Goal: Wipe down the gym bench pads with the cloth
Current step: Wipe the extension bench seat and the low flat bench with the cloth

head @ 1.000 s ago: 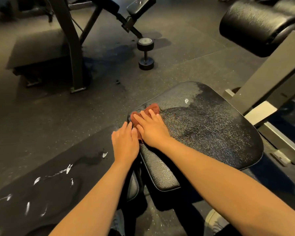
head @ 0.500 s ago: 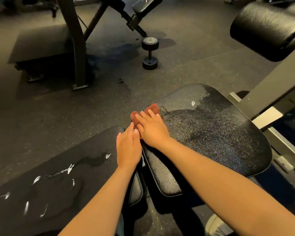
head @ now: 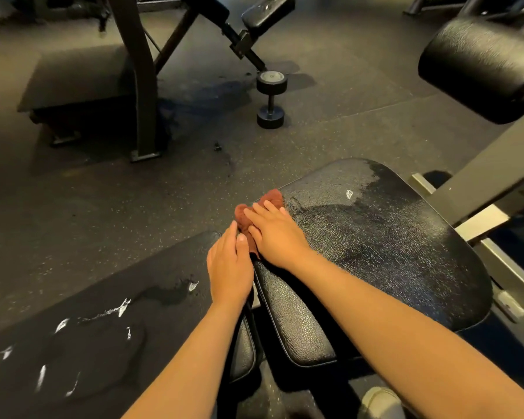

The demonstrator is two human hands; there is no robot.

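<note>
Rust cloth (head: pixel 272 197), bunched on far-left corner of wet seat pad (head: pixel 390 252). Pressed flat under outstretched right hand (head: pixel 277 234). Left hand (head: pixel 229 267) flat alongside, likewise outstretched, gripping nothing, at gap by second pad (head: pixel 103 343). Dumbbell (head: pixel 271 99) on floor (head: pixel 330 131) beyond.

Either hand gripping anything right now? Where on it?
No grip. Right hand presses flat on top of the reddish-brown cloth at the seat pad corner; left hand rests flat beside it, holding nothing.

Dim light falls on a dark speckled rubber floor (head: pixel 73 207); a black dumbbell (head: pixel 271 99) stands on end near a dark machine frame (head: pixel 139 86).
</note>
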